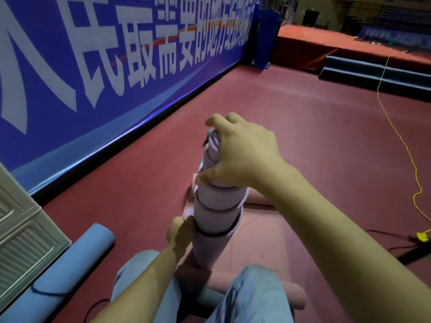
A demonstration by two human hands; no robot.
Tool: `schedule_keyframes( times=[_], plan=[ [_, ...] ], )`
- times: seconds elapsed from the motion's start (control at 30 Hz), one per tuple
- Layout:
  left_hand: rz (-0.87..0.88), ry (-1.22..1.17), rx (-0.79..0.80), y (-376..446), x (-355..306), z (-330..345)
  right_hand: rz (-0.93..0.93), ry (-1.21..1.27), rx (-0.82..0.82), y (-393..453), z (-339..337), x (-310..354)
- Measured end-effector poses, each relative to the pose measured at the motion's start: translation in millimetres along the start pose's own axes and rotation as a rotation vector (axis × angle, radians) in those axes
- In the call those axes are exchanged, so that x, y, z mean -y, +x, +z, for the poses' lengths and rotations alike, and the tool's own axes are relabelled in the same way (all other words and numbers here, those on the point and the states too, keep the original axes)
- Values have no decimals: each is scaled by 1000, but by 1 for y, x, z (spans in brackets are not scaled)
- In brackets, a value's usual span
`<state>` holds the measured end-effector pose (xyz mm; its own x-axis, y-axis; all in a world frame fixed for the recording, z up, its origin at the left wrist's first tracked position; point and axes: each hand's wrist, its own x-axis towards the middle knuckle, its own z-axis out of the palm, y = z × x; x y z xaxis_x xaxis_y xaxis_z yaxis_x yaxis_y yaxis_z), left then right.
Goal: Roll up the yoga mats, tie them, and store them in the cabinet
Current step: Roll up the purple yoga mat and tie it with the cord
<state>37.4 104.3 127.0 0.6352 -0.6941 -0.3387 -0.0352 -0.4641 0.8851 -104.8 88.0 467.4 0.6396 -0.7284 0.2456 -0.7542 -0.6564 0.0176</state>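
Observation:
A rolled lilac yoga mat (215, 220) stands upright between my knees, with a dark cord wound around it in several loops. My right hand (242, 155) grips the top end of the roll from above. My left hand (180, 229) pinches the roll's left side at about mid height, where a loop of cord runs. Under the roll a pink mat (261, 231) lies flat on the floor, both its ends curled. A rolled blue mat (70, 269) tied with a dark cord lies at the lower left beside a pale cabinet (21, 231).
A long blue banner wall (105, 73) runs along the left. The floor (303, 127) is dark red. A yellow cable (405, 155) trails down the right to a yellow plug (422, 236). Blue steps (373, 71) and a red platform stand at the far right.

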Motion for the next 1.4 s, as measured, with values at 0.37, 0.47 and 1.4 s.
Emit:
schedule_keyframes(
  times=[0.37, 0.47, 1.4],
  plan=[
    [340, 281, -67, -34, -92, -34, 84, 12, -62, 7, -85, -28],
    [319, 360, -32, -31, -67, -28, 70, 60, 96, 5, -50, -25],
    [476, 482, -230, -11, -97, -46, -55, 15, 269, 34, -77, -25]
  ],
)
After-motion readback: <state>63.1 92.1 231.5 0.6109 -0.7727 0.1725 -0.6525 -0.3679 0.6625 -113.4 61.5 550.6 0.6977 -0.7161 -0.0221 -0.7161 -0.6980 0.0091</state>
